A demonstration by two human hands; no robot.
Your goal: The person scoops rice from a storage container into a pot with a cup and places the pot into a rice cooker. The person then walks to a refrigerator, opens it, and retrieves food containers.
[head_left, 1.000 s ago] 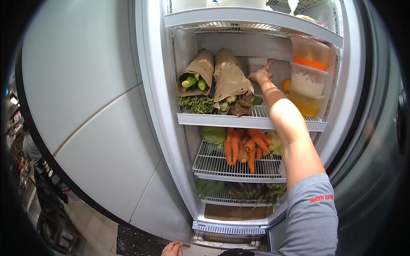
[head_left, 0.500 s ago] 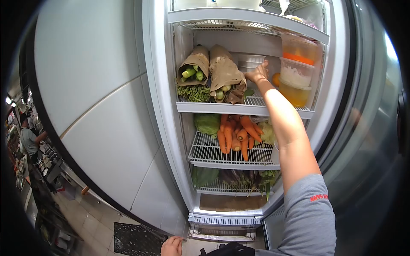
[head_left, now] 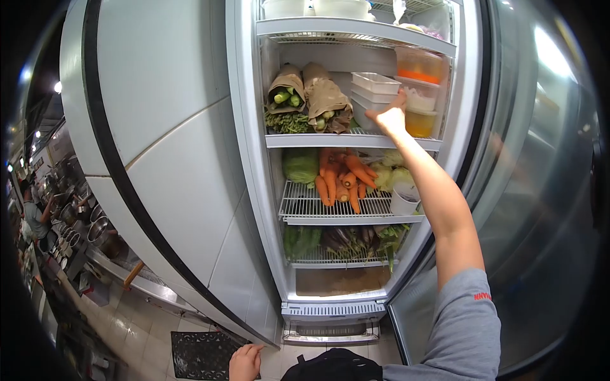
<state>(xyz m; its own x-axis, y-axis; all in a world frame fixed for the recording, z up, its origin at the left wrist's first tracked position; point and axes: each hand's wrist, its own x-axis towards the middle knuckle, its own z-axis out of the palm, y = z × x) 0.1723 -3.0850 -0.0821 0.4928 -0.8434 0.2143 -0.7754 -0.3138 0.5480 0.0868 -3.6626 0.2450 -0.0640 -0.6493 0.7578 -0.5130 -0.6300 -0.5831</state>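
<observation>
On an upper shelf of the refrigerator, my right hand (head_left: 390,118) grips a stack of white plastic containers (head_left: 375,84) by its right front side. Thumb and fingers are spread around the lower tubs, and the stack's bottom is partly hidden. To its left lie vegetables wrapped in brown paper (head_left: 327,98) and a bunch of thin green vegetables (head_left: 286,122). Clear tubs with orange, white and yellow contents (head_left: 419,96) are piled just right of the hand. My left hand (head_left: 246,362) hangs low near the bottom of the view, fingers loosely bent and holding nothing visible.
Carrots (head_left: 343,181), a green cabbage (head_left: 300,165) and a white cup (head_left: 404,198) occupy the wire shelf below; eggplants (head_left: 349,241) lie lower. The glass door (head_left: 534,190) stands open at right. A black mat (head_left: 203,355) covers some floor. Another person (head_left: 35,216) works far left.
The stack of white containers has come forward on the shelf, with my right hand now around its side. My view has shifted, and the white cup below shows more fully.
</observation>
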